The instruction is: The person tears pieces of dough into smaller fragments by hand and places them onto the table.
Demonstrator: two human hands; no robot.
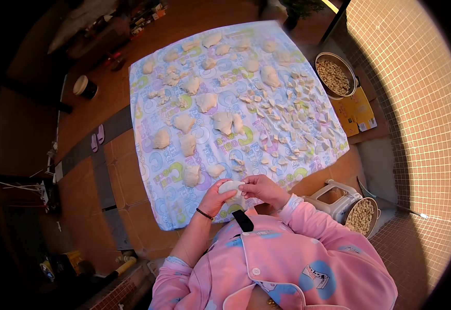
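A pale, dough-like lump [229, 186] is held in front of my chest, over the near edge of a printed cloth [158, 206]. My left hand [213, 199], with a dark beaded bracelet at its wrist, is closed around the lump from the left. At its right side, the fingers of my right hand [265, 189] pinch the same lump. Just beyond my hands lie a whitish lump [192, 175] and a smaller one [215, 170]. More lumps [223, 123] are spread over the cloth's left and middle, with many small broken pieces [298, 113] on its right.
To the cloth's right, a metal pot [334, 76] of small pale pieces stands by yellow cardboard [354, 111]. Another filled bowl [361, 217] sits beside a light plastic stool [334, 199]. Pink slippers [97, 138] and a bucket [84, 87] are on the tiled floor at left.
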